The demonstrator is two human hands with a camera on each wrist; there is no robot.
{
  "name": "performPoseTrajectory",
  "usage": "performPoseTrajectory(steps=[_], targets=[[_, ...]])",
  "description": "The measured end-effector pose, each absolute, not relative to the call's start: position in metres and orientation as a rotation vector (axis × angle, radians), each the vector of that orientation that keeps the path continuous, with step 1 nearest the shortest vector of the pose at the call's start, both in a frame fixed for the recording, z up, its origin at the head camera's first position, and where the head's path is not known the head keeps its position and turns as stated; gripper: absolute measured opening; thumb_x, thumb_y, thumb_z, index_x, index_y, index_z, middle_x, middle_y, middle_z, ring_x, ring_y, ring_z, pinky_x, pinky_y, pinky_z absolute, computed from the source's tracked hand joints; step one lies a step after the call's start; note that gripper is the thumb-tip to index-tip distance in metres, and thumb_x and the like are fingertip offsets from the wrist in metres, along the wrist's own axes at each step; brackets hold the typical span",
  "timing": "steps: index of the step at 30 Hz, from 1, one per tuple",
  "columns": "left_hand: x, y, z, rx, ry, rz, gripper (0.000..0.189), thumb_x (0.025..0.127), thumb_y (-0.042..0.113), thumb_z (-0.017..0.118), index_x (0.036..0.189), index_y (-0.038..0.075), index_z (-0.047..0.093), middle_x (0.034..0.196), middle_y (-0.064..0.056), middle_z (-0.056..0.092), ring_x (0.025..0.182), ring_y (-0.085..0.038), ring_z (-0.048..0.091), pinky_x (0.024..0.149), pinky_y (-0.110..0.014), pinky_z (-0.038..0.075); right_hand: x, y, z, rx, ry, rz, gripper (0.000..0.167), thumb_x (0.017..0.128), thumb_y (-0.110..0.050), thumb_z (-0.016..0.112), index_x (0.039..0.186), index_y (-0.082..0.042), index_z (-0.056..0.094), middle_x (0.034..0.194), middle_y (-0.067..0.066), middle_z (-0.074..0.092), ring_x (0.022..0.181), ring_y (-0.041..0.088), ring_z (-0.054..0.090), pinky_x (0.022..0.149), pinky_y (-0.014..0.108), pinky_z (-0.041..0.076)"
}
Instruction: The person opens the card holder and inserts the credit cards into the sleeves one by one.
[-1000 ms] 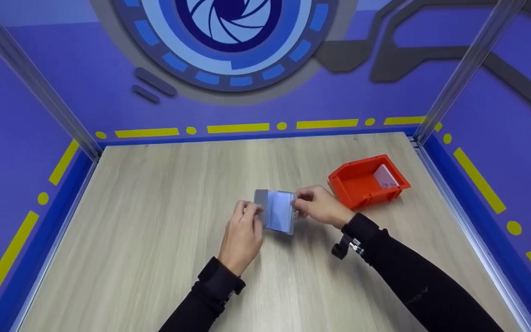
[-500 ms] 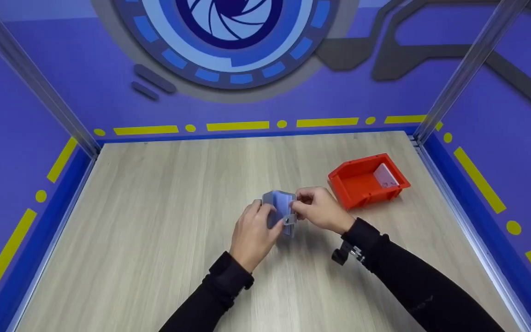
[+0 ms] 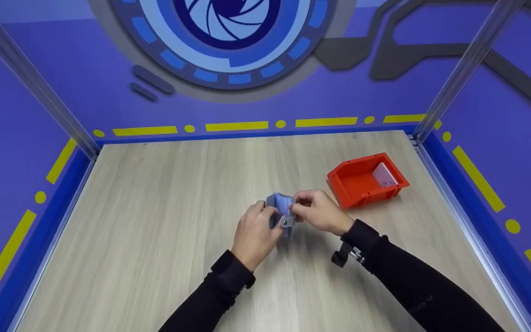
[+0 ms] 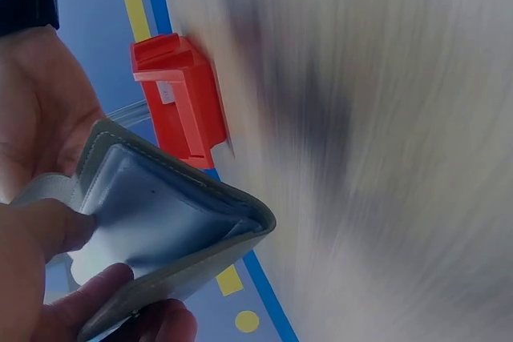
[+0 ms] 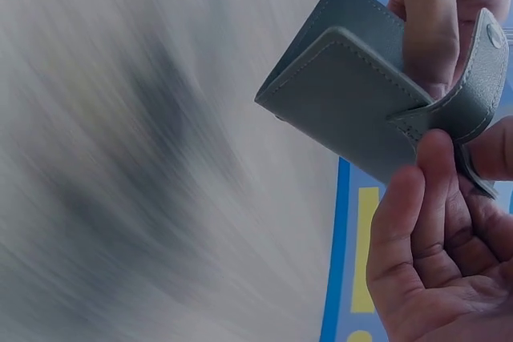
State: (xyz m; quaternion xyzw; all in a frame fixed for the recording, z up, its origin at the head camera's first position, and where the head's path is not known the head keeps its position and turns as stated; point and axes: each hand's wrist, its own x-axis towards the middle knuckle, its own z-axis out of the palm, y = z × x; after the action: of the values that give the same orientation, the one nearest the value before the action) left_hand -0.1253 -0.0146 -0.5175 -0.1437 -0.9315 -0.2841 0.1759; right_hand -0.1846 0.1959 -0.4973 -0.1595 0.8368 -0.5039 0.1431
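Between both hands, held above the table, is a small grey card holder [image 5: 345, 94] with stitched edges, partly folded. Clear plastic sleeves [image 4: 160, 198] show inside it in the left wrist view. A strap [image 5: 482, 90] with a round snap sticks out from one cover. My left hand [image 3: 252, 235] pinches the left cover, with its thumb at the inner side near the strap. On the opposite edge, my right hand [image 3: 321, 212] pinches the right cover between thumb and fingers. The left fingertips are partly hidden in the head view.
A red plastic bin [image 3: 353, 182] stands at the right of the wooden table [image 3: 178, 207], with a whitish piece [image 3: 384, 175] at its inner end. Blue panels [image 3: 228, 110] with yellow marks enclose the back and sides.
My left hand has moved right and swung the left cover inward, so the card holder is folded further. The strap has come into view. My right hand stays nearly in place.
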Motion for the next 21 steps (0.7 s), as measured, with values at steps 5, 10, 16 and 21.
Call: performPoseTrajectory(steps=[5,10,16,21], targets=[[-0.1264,-0.0126,-0.5167,-0.416,-2.647,-0.787,0.024,0.101,0.030,0.083,0.106,0.006,0.082,0.102,-0.006,0.072,0.088,-0.019,0.067,0.077,-0.035,0.059,-0.1851,0.1965,-0.5005,-0.467,2.373,-1.477,0.015,0.108,-0.018,0.065,0.100,-0.010,0.074,0.087,0.003,0.068,0.084,0.021,0.065,0.076,0.030,0.054],[-0.1273,-0.0107,-0.5145,-0.423,-2.657,-0.774,0.022,0.103,0.027,0.080,0.108,0.005,0.082,0.104,-0.008,0.072,0.089,-0.020,0.070,0.076,-0.036,0.061,-0.1852,0.1947,-0.5030,-0.475,2.335,-1.528,0.014,0.107,-0.015,0.065,0.100,-0.009,0.075,0.086,0.002,0.069,0.084,0.021,0.066,0.078,0.036,0.057],[-0.1300,-0.0117,-0.5158,-0.386,-2.644,-0.752,0.014,0.102,0.019,0.080,0.101,0.005,0.080,0.096,-0.005,0.068,0.082,-0.018,0.065,0.072,-0.034,0.058,-0.1843,0.1914,-0.5042,-0.490,2.309,-1.552,0.014,0.107,-0.013,0.065,0.099,-0.008,0.074,0.086,0.001,0.068,0.084,0.020,0.066,0.080,0.038,0.059],[-0.1342,-0.0186,-0.5149,-0.330,-2.630,-0.801,0.011,0.095,0.015,0.080,0.091,0.007,0.075,0.089,-0.002,0.063,0.076,-0.016,0.060,0.069,-0.032,0.055,-0.1843,0.1936,-0.4990,-0.479,2.342,-1.527,0.014,0.108,-0.016,0.065,0.098,-0.010,0.072,0.087,0.001,0.067,0.084,0.020,0.065,0.079,0.036,0.059]])
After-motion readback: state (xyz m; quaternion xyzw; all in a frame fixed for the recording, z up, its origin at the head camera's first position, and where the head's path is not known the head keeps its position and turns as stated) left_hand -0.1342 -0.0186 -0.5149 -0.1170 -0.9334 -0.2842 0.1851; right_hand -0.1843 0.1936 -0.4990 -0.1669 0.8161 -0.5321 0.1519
